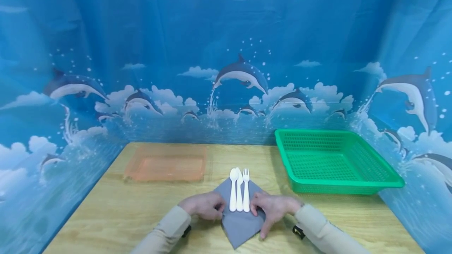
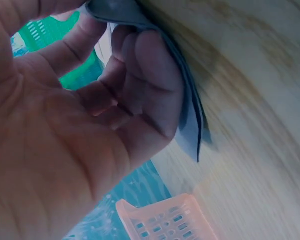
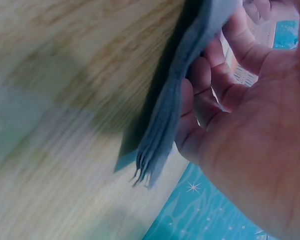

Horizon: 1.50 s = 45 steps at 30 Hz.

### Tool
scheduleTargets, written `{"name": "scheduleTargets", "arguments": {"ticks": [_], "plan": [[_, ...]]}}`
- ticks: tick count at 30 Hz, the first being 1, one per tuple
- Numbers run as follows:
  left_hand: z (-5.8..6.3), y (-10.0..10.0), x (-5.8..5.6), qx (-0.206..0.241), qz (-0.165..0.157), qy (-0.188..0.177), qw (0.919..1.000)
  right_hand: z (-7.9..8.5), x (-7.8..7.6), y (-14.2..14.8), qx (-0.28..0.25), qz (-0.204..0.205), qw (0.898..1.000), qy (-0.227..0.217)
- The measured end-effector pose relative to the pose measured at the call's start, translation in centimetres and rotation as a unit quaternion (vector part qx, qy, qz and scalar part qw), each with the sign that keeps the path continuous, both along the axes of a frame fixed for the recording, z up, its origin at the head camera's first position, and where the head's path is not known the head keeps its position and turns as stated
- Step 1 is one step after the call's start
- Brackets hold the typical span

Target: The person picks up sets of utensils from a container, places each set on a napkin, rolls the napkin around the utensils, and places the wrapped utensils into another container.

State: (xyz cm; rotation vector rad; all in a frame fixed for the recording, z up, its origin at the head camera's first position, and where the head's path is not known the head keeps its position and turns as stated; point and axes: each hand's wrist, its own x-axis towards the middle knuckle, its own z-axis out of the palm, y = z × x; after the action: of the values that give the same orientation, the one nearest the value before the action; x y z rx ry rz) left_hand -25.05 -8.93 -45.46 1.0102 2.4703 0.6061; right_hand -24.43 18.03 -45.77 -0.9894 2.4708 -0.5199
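Observation:
A folded grey cloth napkin (image 1: 238, 228) lies on the table with a corner toward me. On it rest a white spoon (image 1: 233, 191), a white knife (image 1: 239, 197) and a white fork (image 1: 246, 191), side by side, handles toward me. My left hand (image 1: 208, 205) pinches the napkin's left edge, its fingers curled against the cloth in the left wrist view. At the other side, my right hand (image 1: 275, 207) rests on the napkin beside the fork's handle, thumb spread toward me. The right wrist view shows its loosely bent fingers against the layered napkin edge (image 3: 162, 125).
An orange plastic basket (image 1: 203, 164) stands at the back left of the wooden table (image 1: 106, 214). At the back right is a larger green basket (image 1: 294, 183) with perforated walls. A blue curtain with dolphins (image 1: 176, 30) borders the table at the back and sides.

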Motion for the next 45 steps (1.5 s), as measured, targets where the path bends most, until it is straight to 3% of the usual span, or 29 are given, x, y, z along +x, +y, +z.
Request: {"name": "scheduleTargets", "arguments": {"ticks": [9, 17, 24, 31, 38, 45], "plan": [[-0.1, -0.6, -0.2, 0.001, 0.056, -0.038, 0.9977, -0.6, -0.2, 0.2, -0.025, -0.01, 1.0, 0.014], [-0.1, -0.7, -0.4, 0.002, 0.041, -0.041, 0.9983, -0.1, -0.8, 0.4, -0.046, 0.022, 0.998, 0.04], [0.4, -0.6, 0.0, -0.007, 0.036, -0.034, 0.9988, 0.1, -0.8, 0.3, -0.051, -0.011, 0.999, 0.014], [0.1, -0.7, -1.4, 0.023, 0.022, 0.027, 0.9991, 0.6, -1.1, 0.4, -0.064, -0.06, 0.996, -0.017], [0.4, -0.6, -2.6, 0.037, 0.062, 0.008, 0.9974, 0.8, -2.0, 0.4, -0.075, -0.051, 0.996, 0.019], [0.6, 0.3, -3.0, 0.016, 0.095, 0.0, 0.9953, 0.3, -2.9, 0.2, -0.092, -0.086, 0.992, 0.011]]}}
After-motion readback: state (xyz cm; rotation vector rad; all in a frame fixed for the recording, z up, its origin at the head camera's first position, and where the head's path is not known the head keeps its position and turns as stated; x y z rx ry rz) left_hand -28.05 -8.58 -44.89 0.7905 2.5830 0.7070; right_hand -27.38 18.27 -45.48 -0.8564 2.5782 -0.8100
